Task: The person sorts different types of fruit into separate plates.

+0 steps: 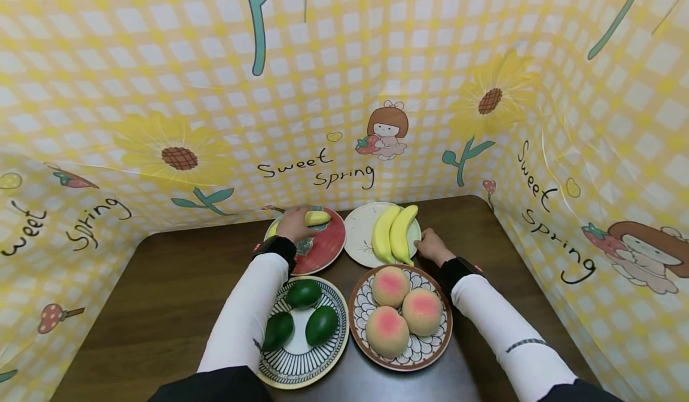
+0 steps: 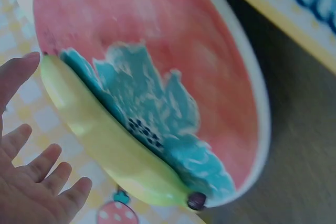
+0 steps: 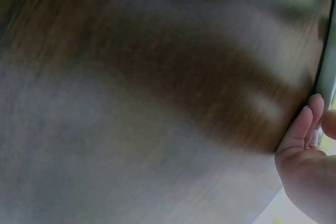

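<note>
My left hand [image 1: 295, 225] is over the red plate [image 1: 332, 240] at the back of the table. In the left wrist view its spread fingers lie beside a single yellow banana [image 2: 113, 137] on that plate's edge, the thumb tip close to one end; no grip shows. At the right rim of a white plate [image 1: 356, 230], my right hand [image 1: 433, 247] pinches the edge between thumb and fingers. Two bananas [image 1: 384, 234] lie side by side on this plate. The right wrist view catches the hand [image 3: 304, 156] at the plate's rim, partly cut off.
Nearer the front, a blue-and-white striped plate [image 1: 293, 378] bears several green fruits [image 1: 304, 294]. Beside it stands a brown-rimmed plate [image 1: 357, 336] with three peaches [image 1: 387, 331]. A yellow checked cloth [image 1: 323, 91] surrounds the dark wooden table [image 1: 145, 306] at the back and sides.
</note>
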`<state>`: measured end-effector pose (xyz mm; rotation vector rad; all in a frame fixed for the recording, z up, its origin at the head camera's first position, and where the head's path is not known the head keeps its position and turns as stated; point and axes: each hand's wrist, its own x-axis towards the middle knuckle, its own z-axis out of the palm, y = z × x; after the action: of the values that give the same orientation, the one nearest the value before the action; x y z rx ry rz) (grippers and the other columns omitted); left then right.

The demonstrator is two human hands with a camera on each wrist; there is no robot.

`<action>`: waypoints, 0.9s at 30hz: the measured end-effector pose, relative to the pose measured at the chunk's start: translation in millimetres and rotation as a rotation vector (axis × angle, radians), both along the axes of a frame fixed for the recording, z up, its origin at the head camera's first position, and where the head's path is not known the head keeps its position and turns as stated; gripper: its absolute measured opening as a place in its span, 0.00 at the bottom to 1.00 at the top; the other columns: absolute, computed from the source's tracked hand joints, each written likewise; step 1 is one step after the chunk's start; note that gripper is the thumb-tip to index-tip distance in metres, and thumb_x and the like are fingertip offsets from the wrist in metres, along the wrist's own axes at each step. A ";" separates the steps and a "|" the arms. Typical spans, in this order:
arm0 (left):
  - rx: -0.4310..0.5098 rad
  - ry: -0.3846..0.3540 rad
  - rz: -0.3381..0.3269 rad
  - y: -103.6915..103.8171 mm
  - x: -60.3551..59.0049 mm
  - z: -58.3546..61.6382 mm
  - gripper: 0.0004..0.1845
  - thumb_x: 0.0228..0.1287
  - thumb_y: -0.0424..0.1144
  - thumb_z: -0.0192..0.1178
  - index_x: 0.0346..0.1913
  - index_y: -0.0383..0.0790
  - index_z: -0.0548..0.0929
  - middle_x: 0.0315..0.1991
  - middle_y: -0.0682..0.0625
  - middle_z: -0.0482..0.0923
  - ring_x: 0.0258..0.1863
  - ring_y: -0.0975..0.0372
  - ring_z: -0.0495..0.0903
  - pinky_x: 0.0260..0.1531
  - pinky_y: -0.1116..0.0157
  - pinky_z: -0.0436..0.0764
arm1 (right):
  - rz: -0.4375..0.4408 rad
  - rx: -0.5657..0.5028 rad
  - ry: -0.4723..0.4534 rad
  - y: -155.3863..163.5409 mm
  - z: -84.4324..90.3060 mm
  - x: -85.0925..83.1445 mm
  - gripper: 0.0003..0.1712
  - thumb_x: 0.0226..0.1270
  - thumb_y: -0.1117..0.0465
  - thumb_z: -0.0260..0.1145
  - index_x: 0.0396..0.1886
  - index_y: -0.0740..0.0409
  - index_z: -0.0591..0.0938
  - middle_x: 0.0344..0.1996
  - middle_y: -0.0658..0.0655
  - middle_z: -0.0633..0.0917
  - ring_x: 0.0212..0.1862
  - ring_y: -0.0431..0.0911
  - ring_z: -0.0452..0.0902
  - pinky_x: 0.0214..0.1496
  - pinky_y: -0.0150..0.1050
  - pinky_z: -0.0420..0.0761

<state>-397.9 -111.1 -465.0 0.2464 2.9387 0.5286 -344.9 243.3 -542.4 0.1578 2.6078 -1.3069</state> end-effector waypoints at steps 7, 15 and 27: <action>-0.026 -0.059 0.027 -23.5 -1.7 -6.6 0.46 0.62 0.41 0.71 0.79 0.33 0.60 0.77 0.29 0.59 0.76 0.35 0.59 0.72 0.40 0.67 | -0.005 -0.016 -0.012 -0.3 -1.9 -1.5 0.08 0.77 0.67 0.54 0.40 0.72 0.70 0.26 0.58 0.74 0.29 0.46 0.72 0.33 0.33 0.71; -0.032 -0.124 0.075 -34.8 -4.3 -11.8 0.50 0.62 0.44 0.71 0.81 0.35 0.55 0.77 0.28 0.56 0.75 0.32 0.56 0.70 0.38 0.68 | -0.018 0.014 -0.001 0.5 -3.1 -3.6 0.09 0.76 0.66 0.55 0.44 0.72 0.68 0.28 0.58 0.75 0.29 0.47 0.74 0.36 0.34 0.73; -0.066 -0.024 0.034 -34.2 -19.8 -33.2 0.32 0.69 0.36 0.58 0.74 0.28 0.66 0.67 0.27 0.72 0.66 0.36 0.71 0.68 0.43 0.70 | -0.018 -0.015 -0.001 0.1 -3.0 -2.3 0.08 0.77 0.67 0.55 0.40 0.68 0.67 0.28 0.59 0.75 0.30 0.48 0.74 0.37 0.36 0.74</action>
<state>-417.7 -145.2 -498.2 0.1822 2.9356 0.4346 -347.2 243.3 -545.4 0.1792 2.6009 -1.3316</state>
